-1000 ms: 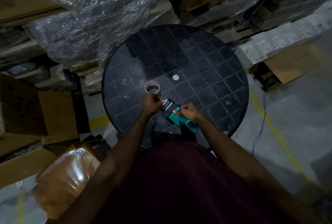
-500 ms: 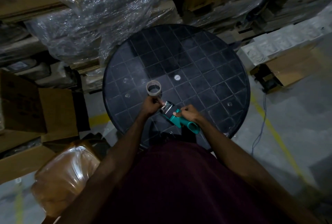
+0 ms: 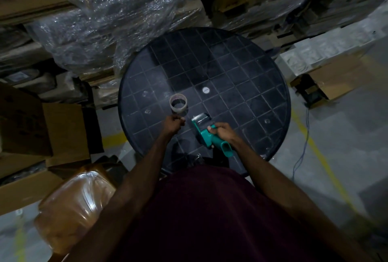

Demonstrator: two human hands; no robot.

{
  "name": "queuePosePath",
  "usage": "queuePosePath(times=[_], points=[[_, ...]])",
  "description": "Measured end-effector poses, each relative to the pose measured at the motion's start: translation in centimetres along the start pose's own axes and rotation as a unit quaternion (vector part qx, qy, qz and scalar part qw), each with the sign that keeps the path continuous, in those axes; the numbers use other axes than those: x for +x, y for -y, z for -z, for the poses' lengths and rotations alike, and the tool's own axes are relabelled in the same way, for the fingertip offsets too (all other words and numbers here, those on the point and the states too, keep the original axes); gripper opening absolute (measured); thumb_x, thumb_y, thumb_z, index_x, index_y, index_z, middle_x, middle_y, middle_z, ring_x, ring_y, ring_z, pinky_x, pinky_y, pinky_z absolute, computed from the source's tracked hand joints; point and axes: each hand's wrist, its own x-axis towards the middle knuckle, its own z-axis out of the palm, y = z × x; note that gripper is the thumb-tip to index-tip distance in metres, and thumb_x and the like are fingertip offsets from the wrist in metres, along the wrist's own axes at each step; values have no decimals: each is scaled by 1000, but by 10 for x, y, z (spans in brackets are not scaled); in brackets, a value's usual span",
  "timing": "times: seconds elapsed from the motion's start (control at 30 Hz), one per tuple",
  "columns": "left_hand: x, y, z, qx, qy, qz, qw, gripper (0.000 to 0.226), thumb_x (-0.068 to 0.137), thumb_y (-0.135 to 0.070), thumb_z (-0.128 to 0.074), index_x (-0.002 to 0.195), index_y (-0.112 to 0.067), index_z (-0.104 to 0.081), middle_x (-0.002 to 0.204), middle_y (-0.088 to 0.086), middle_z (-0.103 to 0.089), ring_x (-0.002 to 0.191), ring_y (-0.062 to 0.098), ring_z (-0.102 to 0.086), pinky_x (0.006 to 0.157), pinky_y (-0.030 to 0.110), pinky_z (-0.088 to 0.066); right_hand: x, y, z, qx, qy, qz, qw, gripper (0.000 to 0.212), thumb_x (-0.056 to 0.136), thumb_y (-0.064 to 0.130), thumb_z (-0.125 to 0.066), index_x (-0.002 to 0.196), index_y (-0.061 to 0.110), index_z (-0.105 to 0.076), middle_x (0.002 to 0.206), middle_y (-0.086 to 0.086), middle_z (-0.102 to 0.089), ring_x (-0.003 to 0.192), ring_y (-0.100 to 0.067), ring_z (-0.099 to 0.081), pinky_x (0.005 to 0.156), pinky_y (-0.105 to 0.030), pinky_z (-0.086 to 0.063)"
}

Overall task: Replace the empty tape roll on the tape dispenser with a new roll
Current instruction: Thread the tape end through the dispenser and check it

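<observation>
Cardboard boxes (image 3: 31, 127) crowd the nine o'clock side of the black tabletop (image 3: 262, 93). A tape roll (image 3: 178, 103) stands near the middle. Just at its six o'clock the left hand (image 3: 173, 124) is curled; whether it pinches anything I cannot tell. The right hand (image 3: 223, 131) grips the teal tape dispenser (image 3: 206, 132). Mounting a roll looks not yet done.
</observation>
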Motion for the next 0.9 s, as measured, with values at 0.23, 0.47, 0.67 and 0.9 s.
queuePosePath(times=[0.23,0.47,0.67,0.9], points=[[-19,-35,-16,89,208,72,971,55,98,-50,-51,78,-3,-71,73,14,-70,55,15,-59,54,25,-41,7,15,-5,129,-45,29,990,16,99,24,-58,99,8,-58,94,-19,-68,70,-30,-67,54,-40,-60],[-46,-54,-48,-10,301,102,948,72,85,-63,-66,123,-1,-64,96,13,-75,81,22,-73,76,33,-60,11,36,-7,224,-49,66,971,20,103,25,-50,116,10,-55,105,-11,-70,88,-24,-69,70,-35,-61],[-46,-60,-65,-139,237,110,955,25,87,-26,-72,104,-11,-63,87,6,-66,67,17,-62,55,23,-56,8,47,-7,223,-53,88,969,14,102,22,-53,112,12,-56,110,-15,-68,92,-27,-68,73,-40,-61],[-53,-64,-59,-276,240,99,926,14,84,2,-47,87,-5,-57,60,3,-64,54,14,-65,47,22,-52,9,45,-9,202,-37,85,975,32,99,24,-58,124,5,-57,113,-29,-68,85,-38,-63,77,-65,-53]])
